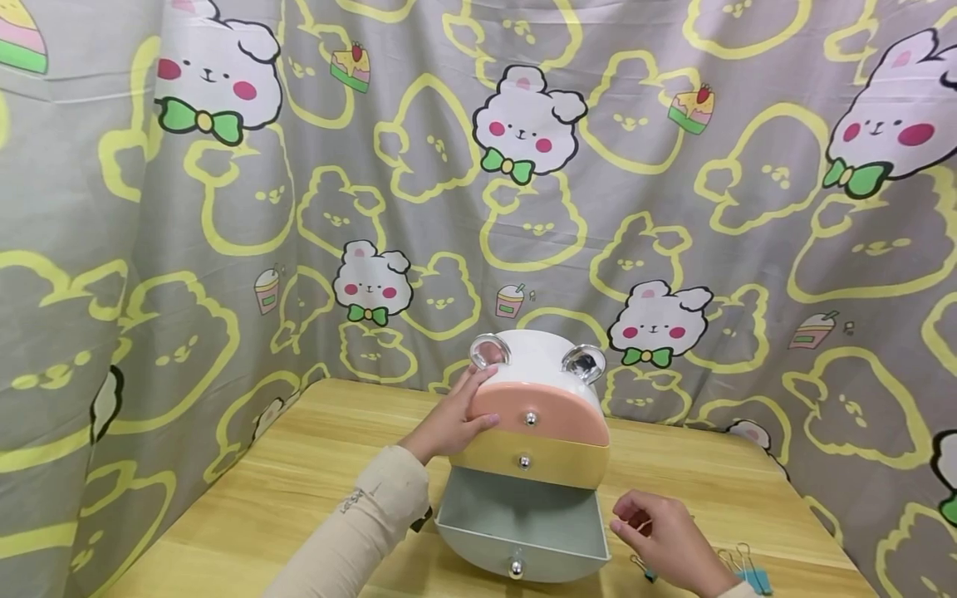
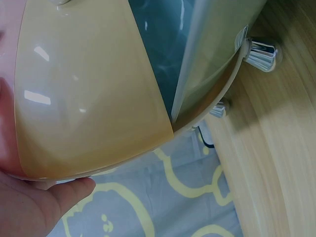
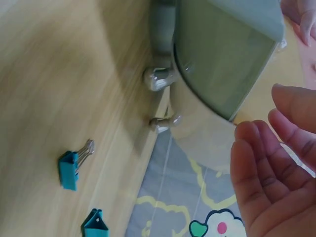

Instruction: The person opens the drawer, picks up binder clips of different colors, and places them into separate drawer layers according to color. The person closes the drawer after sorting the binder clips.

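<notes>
A small drawer box [image 1: 532,355] with a white rounded top and two shiny ears stands on the table. Its pink drawer [image 1: 557,409] and yellow drawer [image 1: 486,455] are closed, while the grey-green bottom drawer [image 1: 553,566] is pulled out, with nothing visible inside. My left hand [image 1: 458,419] holds the box's upper left side, thumb against the pink front. Just right of the pulled-out drawer hovers my right hand [image 1: 669,531], its fingers loosely curled and nothing between them. In the right wrist view, this hand [image 3: 276,168] is apart from the box.
Teal binder clips [image 1: 755,579] lie on the wooden table [image 1: 718,477] near the right hand; the right wrist view shows one clip [image 3: 68,170] on its own. A dark object [image 1: 421,521] is partly hidden left of the drawer. Patterned curtain [image 1: 441,224] hangs behind.
</notes>
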